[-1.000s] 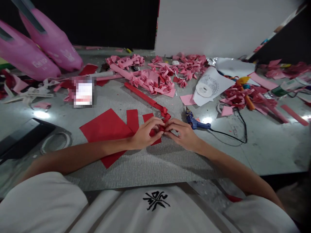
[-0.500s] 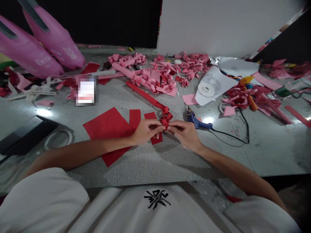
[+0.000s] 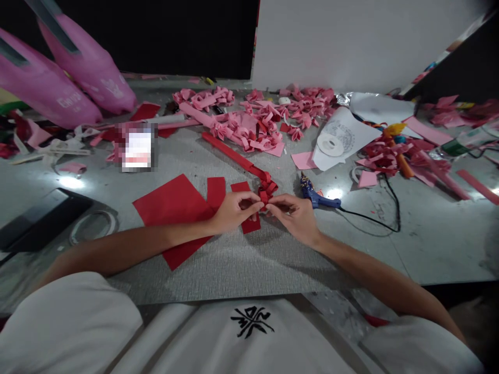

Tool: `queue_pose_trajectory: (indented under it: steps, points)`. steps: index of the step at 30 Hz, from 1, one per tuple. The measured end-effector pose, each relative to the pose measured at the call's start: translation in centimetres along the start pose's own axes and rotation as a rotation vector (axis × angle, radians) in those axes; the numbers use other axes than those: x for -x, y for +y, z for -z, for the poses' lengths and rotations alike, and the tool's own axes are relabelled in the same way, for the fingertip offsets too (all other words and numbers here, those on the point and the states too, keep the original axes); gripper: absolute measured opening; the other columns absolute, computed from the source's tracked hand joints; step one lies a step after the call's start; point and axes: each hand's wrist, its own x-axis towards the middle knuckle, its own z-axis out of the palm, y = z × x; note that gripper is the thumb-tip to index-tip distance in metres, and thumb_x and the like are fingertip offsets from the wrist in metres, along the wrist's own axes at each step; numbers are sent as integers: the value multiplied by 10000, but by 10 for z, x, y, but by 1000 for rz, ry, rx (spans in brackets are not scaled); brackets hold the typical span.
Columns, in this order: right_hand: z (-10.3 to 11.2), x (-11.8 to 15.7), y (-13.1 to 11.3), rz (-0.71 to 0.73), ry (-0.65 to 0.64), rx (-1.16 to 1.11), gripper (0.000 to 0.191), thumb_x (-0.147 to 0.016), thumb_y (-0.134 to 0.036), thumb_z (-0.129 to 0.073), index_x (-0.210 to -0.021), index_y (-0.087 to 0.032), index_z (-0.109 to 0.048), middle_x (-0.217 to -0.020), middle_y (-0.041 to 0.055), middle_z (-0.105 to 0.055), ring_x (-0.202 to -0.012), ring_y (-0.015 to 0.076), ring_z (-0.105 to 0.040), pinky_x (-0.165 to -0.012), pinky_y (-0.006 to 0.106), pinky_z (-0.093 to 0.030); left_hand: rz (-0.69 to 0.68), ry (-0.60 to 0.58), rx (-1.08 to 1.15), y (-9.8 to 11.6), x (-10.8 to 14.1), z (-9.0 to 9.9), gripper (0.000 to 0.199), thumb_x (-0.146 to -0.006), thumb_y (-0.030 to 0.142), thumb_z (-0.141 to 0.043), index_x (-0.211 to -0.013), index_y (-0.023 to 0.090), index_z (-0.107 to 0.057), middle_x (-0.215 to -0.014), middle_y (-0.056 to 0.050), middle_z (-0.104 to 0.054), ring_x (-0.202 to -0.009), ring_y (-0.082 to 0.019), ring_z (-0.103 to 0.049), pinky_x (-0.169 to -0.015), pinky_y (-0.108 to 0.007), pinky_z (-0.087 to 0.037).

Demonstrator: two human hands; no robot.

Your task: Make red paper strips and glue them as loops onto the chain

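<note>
My left hand (image 3: 237, 210) and my right hand (image 3: 295, 215) meet in the middle, each pinching the near end of a red paper chain (image 3: 268, 187) of curled loops. Its far end lies against a long red paper tube (image 3: 228, 150); whether the two are joined I cannot tell. My fingertips partly hide the loop they grip. Beneath and beside my left hand lie a large red paper sheet (image 3: 175, 200) and red paper strips (image 3: 215, 191). To the right of my right hand rests a blue glue gun (image 3: 312, 193) with its black cord.
Pink folded paper pieces (image 3: 249, 124) are heaped along the back. A white tape roll (image 3: 330, 145) sits on a printed paper cone (image 3: 343, 130). Two pink bottles (image 3: 97, 62) lean at the far left, near a dark device (image 3: 42, 215) and a coiled white cable (image 3: 93, 227).
My hands stay nearly in place, with slight finger movement at the chain's near end. My right hand has shifted a little. The other things lie as before.
</note>
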Motion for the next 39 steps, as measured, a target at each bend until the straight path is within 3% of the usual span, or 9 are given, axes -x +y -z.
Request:
queue_pose_trajectory:
  steps: [7,16,21,24,27,30,33,35,39]
  points:
    - [1,2,-5,126,2,214,159,-973,-377,-658,-957,-235,-727,-800,17,-769,-691,184,-745,-638,303,-600,-46,24,-110,-3,1,-1,253,-957,417,-681,-905,170,-695,-707,3,-660,-558,-101,-618,-545,-201,-484]
    - [14,-6,-24,271,57,530,242,-1042,-321,-477,-828,-233,-549,-656,-37,-573,-550,119,-513,-608,272,-414,-57,16,-108,-2,0,-1,238,-970,385,-641,-858,180,-598,-649,34,-570,-542,-85,-533,-517,-189,-414]
    - [55,-25,-31,208,310,653,488,-1071,-444,-436,-633,-229,-412,-535,-35,-385,-507,123,-392,-553,300,-307,-45,11,-55,-4,0,0,273,-1003,421,-602,-871,187,-554,-623,42,-538,-525,-90,-545,-515,-200,-414]
    - [93,-47,-19,173,452,895,482,-1041,-418,-503,-605,-223,-441,-521,-28,-380,-529,135,-393,-629,317,-372,-62,-1,-52,-5,-1,0,280,-1017,430,-584,-882,188,-541,-632,47,-525,-520,-82,-528,-515,-197,-402]
    - [113,-61,-3,211,384,1012,183,-999,-255,-507,-1032,-182,-671,-914,96,-669,-782,209,-612,-782,371,-486,-100,2,-86,-5,-2,0,287,-1025,433,-577,-886,185,-543,-659,45,-524,-530,-72,-499,-521,-191,-391]
    - [98,-57,-2,368,310,1004,365,-995,-192,-489,-1341,-189,-608,-1390,192,-575,-1130,272,-629,-959,451,-507,-155,12,-122,-7,-3,0,289,-1022,437,-587,-896,178,-558,-700,38,-526,-551,-68,-486,-526,-186,-385]
    - [61,-37,-13,484,116,821,219,-1042,-248,-517,-1175,-220,-689,-1120,107,-718,-975,218,-682,-893,366,-539,-174,8,-130,-9,-3,0,285,-1020,438,-594,-917,173,-583,-717,34,-533,-564,-71,-494,-527,-184,-387]
    - [37,-23,-20,443,-32,652,149,-1038,-298,-587,-1077,-229,-713,-944,39,-757,-783,165,-689,-766,300,-539,-160,0,-112,-8,-3,0,282,-1021,431,-598,-919,168,-599,-704,33,-546,-559,-72,-505,-525,-184,-393]
    - [9,-7,-19,316,-71,458,143,-977,-361,-702,-972,-222,-735,-894,12,-777,-701,142,-679,-664,272,-517,-132,-15,-59,-4,-2,-1,303,-1000,433,-641,-873,159,-611,-667,32,-567,-538,-68,-523,-515,-177,-400]
